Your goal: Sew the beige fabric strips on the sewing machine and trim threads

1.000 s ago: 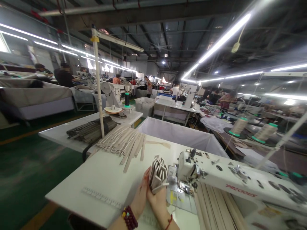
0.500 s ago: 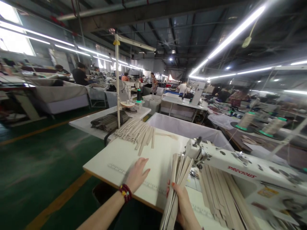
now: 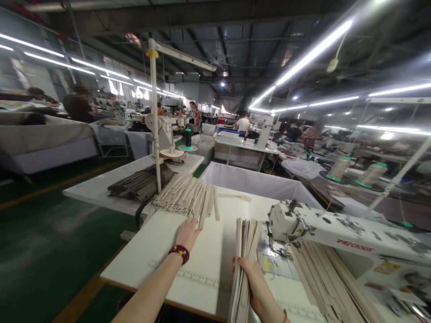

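Note:
My right hand (image 3: pixel 254 280) is wrapped round a bundle of long beige fabric strips (image 3: pixel 245 246), held upright beside the sewing machine's needle area. My left hand (image 3: pixel 188 233), with a beaded bracelet at the wrist, reaches over the white table. Its fingers are stretched out at the near edge of a pile of beige strips (image 3: pixel 183 195), close to one strip end that juts out. Whether the fingertips touch that strip I cannot tell. A white sewing machine (image 3: pixel 323 237) stands at the right, and more long beige strips (image 3: pixel 319 273) lie under its arm.
Dark strips (image 3: pixel 139 181) lie on the neighbouring table (image 3: pixel 90 186), behind a thin white post (image 3: pixel 155 112). A white-lined bin (image 3: pixel 256 179) sits beyond my table (image 3: pixel 134 264). Thread cones (image 3: pixel 340 169) stand at the right. Other people work farther back.
My left hand has moved forward to the pile of beige strips. My right hand still holds its bundle, now more upright and farther from the machine head. The view has shifted to the right.

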Demonstrator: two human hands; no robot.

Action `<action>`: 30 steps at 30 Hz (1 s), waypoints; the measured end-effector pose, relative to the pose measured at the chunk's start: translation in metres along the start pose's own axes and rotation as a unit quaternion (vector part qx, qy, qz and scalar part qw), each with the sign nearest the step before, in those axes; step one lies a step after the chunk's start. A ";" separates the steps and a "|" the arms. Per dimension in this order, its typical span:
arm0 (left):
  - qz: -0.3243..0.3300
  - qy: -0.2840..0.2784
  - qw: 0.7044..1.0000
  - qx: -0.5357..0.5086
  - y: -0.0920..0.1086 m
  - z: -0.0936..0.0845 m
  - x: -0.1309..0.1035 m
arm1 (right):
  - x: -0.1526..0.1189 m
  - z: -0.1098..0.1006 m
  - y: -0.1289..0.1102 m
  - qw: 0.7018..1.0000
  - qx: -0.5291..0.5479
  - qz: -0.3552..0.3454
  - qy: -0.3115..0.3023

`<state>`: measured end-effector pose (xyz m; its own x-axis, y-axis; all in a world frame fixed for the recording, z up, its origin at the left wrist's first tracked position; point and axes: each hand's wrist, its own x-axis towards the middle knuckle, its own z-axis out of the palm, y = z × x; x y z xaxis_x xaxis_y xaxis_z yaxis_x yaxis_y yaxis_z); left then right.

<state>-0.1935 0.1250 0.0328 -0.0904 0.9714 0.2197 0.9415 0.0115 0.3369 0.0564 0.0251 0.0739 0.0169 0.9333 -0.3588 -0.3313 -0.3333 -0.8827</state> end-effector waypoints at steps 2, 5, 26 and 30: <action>0.002 -0.001 1.000 0.005 -0.004 -0.001 0.011 | 0.013 0.010 -0.003 1.000 -0.005 -0.003 0.000; 0.004 -0.003 1.000 0.008 -0.009 -0.002 0.026 | 0.033 0.026 -0.010 1.000 -0.013 -0.005 -0.001; -0.017 0.081 0.982 -0.168 -0.103 -0.073 0.158 | 0.275 0.245 -0.085 0.993 -0.018 0.028 -0.116; -0.063 0.046 0.978 -0.195 -0.111 -0.089 0.202 | 0.273 0.296 -0.084 0.992 -0.017 0.045 -0.116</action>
<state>-0.3453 0.2989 0.1210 -0.2437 0.9423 0.2296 0.7265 0.0205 0.6869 -0.1903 0.3475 0.1399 -0.2308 0.9035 -0.3611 -0.2891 -0.4180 -0.8612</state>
